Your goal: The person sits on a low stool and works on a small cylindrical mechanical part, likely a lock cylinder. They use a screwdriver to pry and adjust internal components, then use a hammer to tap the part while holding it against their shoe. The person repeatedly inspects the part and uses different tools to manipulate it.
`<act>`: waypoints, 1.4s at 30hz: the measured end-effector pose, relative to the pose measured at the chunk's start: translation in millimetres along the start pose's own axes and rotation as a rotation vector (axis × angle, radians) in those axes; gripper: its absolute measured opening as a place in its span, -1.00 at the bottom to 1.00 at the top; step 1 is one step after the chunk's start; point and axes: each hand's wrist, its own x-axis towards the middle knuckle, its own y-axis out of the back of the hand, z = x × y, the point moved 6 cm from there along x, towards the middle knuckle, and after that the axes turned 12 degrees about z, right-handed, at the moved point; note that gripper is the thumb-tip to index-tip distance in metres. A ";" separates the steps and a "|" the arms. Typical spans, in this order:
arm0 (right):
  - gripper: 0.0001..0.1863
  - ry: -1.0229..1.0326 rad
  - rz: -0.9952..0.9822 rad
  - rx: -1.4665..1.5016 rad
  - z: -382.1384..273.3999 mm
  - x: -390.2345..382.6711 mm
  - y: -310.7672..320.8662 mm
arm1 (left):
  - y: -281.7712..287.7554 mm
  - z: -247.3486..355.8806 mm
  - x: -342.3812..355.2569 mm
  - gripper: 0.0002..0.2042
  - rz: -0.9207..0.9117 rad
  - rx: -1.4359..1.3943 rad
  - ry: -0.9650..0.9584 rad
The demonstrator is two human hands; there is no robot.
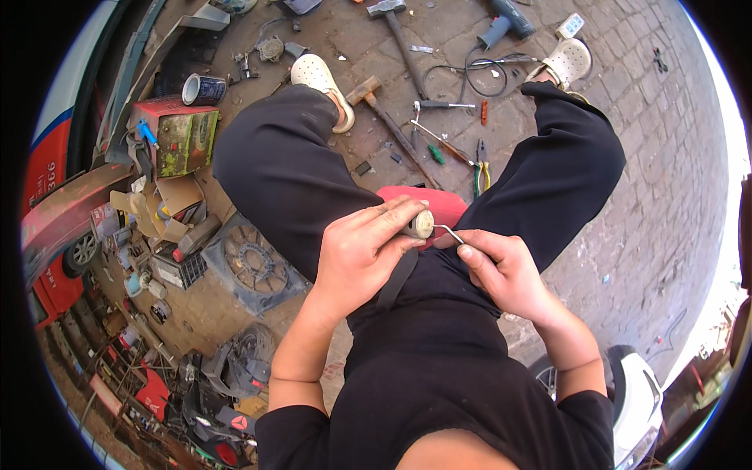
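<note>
Head view: cylinder [421, 225] lies crosswise, pale end rightward.

Paved floor [642, 157], pliers [481, 159], perhaps a drill [512, 19]

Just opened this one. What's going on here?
A person sits with knees apart over a paved floor. The left hand grips a small round part, its pale end facing the right hand, which holds a thin bent pick. The pick's tip is at that pale end; whether it touches is too small to tell. The pliers lie on the floor between the feet, out of both hands.
</note>
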 end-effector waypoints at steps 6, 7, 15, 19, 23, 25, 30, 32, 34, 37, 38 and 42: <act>-0.76 -0.109 -0.007 0.176 2.7 0.1 -2.5 | -1.8 -2.7 -4.6 -0.63 0.025 -0.131 0.183; -0.77 -0.081 0.025 0.132 -0.2 1.3 -0.5 | -1.5 -2.5 -4.8 -0.63 0.035 -0.097 0.153; -0.77 0.256 0.009 -0.235 -9.5 8.0 0.4 | -3.4 -12.0 -12.0 -0.60 -0.013 0.011 0.009; -0.76 -0.051 -0.086 0.020 15.4 7.2 -4.8 | -5.6 -10.6 -11.7 -0.59 -0.024 0.018 0.003; -0.72 -0.184 -0.139 0.188 20.6 4.8 -10.0 | -5.8 -10.8 -11.9 -0.58 -0.021 0.028 -0.008; -0.70 -0.218 -0.169 0.233 26.9 4.0 -9.7 | -6.9 -10.7 -10.9 -0.59 -0.020 0.012 -0.008; -0.67 -0.248 -0.195 0.425 30.7 1.8 -9.7 | -6.9 -8.3 -11.2 -0.63 0.003 -0.125 0.100; -0.67 -0.184 -0.094 0.397 27.0 3.0 -8.3 | -13.1 -16.0 -13.7 -0.63 0.001 -0.246 0.232; -0.68 -0.086 0.006 0.331 16.5 6.4 -7.2 | -18.5 -19.4 -15.0 -0.62 0.006 -0.445 0.360; -0.70 0.075 0.041 0.209 -3.0 5.8 1.0 | -24.0 -17.7 -16.1 -0.61 -0.022 -0.774 0.468; -0.71 0.131 0.033 0.164 -11.6 4.8 6.1 | -22.5 -16.9 -13.7 -0.62 -0.066 -0.818 0.448; -0.76 0.216 -0.064 -0.071 -35.0 3.0 12.1 | -17.7 -6.2 -8.8 -0.64 -0.122 -0.720 0.382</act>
